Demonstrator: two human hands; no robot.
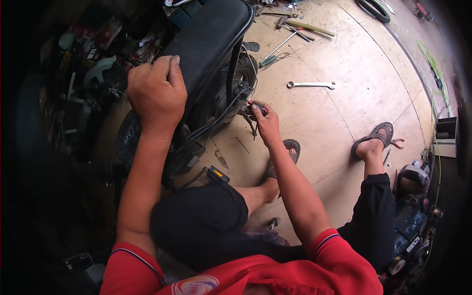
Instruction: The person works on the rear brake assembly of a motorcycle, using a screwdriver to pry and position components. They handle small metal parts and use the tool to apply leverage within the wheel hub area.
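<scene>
My left hand (156,91) is raised over the long black seat (209,37) of a two-wheeler, closed in a fist with the thumb pressed against the fingers. What it grips, if anything, is hidden. Lower and to the right, my right hand (267,125) pinches a short tool with a black and red handle (260,109); its kind is not clear. The tool's red end meets the dark bracket and cables (242,93) beside the rear wheel (244,73). A pedal (216,174) with a yellow reflector sticks out near my left knee.
On the tiled floor (319,118) lie a combination wrench (310,85), a hammer (307,27), a green-handled screwdriver (268,60) and pliers (397,143). A tyre (373,10) lies far right. Dark clutter (101,69) crowds the left; machines and a battery (409,223) stand at the right.
</scene>
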